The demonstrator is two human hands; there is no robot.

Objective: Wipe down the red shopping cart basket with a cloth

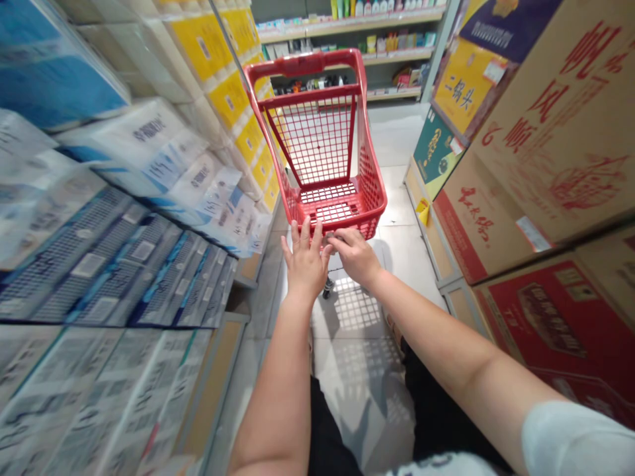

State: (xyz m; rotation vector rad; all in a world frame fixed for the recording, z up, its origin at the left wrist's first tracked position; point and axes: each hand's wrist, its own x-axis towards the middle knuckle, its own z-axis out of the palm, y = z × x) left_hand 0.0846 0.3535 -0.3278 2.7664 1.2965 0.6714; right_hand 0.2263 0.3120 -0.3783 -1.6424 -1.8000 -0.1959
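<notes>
Red plastic meets both hands at frame centre: left hand (305, 261) spread flat against the near rim of the red plastic mesh shopping cart (330, 165), right hand (354, 254) curled over that rim. Held so loosely, the cart could roll askew into the blue-white tissue packs (198, 178) at left, I judge.

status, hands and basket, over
Left hand open, fingers on near rim of red plastic mesh basket. Right hand curled on same rim. Brown cardboard boxes close alongside, right.

Left hand (303, 261) flat, right hand (356, 256) curled
</notes>
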